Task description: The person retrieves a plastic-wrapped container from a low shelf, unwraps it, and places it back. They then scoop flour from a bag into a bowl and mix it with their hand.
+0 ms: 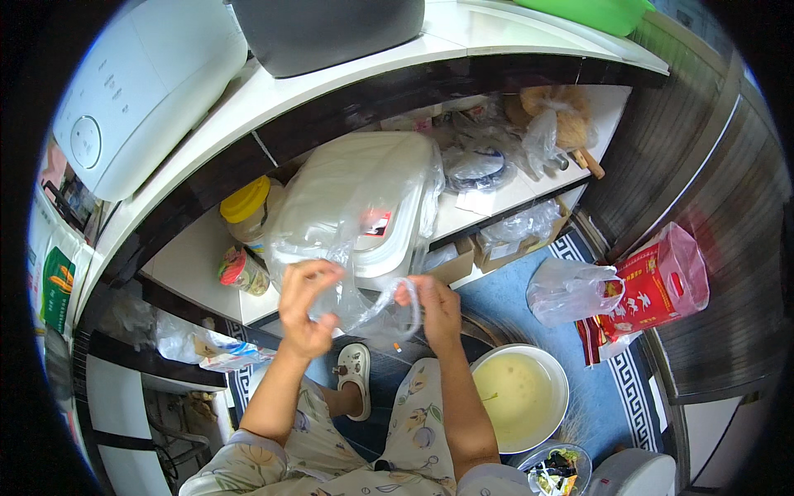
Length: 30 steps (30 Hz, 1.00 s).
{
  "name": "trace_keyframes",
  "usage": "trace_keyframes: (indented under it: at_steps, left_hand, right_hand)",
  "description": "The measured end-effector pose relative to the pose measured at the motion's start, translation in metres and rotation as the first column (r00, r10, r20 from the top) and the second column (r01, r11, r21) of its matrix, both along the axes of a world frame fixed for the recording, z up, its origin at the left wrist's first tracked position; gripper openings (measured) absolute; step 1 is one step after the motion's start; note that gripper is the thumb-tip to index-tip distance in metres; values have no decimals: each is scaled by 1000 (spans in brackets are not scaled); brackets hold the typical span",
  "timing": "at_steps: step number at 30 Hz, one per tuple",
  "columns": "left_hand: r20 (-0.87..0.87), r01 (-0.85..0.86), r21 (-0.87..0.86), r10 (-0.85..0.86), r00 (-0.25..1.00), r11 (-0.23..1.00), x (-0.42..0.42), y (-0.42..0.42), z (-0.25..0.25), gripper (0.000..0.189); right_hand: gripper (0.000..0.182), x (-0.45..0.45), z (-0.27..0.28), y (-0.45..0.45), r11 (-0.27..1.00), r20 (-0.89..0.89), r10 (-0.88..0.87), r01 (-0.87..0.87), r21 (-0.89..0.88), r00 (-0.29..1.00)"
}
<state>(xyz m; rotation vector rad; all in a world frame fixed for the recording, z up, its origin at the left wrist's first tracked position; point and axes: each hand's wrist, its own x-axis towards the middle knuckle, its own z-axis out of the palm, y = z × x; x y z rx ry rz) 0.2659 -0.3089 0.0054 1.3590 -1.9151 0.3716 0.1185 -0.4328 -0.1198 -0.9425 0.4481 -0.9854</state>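
A clear plastic bag [347, 254] surrounds a large white lidded plastic box [372, 167] on the cabinet shelf. My right hand [439, 310] pinches a twisted handle loop of this bag near the shelf's front edge. Opposite it, at the bag's gathered opening, my left hand [305, 310] has its thumb and fingers apart; some blur hides whether the film touches them. A red and black label shows on the box through the film. Left of the box stand a jar with a yellow lid [245, 199] and a printed tub [244, 271].
Bagged items [477, 167] and a bagged brush-like thing [558, 118] lie on the shelf's right. Cardboard boxes [508, 242] sit below. On the floor are a basin of yellowish liquid [518, 397], a food-scrap container [561, 471] and a red printed bag [645, 291]. Appliances line the countertop [459, 38].
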Motion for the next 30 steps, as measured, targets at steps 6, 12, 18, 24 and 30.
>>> trace_keyframes:
  at_steps: [6, 12, 18, 24, 30]
  left_hand:
    - [234, -226, 346, 149, 961, 911, -39, -10, -16, 73]
    - [345, -343, 437, 197, 918, 831, -44, -15, -33, 72]
    - [348, -266, 503, 89, 933, 822, -33, -18, -43, 38]
    - [86, 107, 376, -149, 985, 921, -31, -24, -42, 19]
    - [-248, 149, 428, -43, 968, 891, -48, -39, -22, 16]
  right_hand:
    - [34, 41, -25, -81, 827, -363, -524, 360, -431, 771]
    - [45, 85, -23, -122, 773, -568, -617, 284, -567, 545]
    - [31, 74, -3, -125, 831, -737, -538, 109, -546, 409]
    - [31, 45, 16, -132, 738, -655, -659, 146, -659, 371]
    - [38, 20, 23, -159, 751, -696, -615, 7, -660, 372]
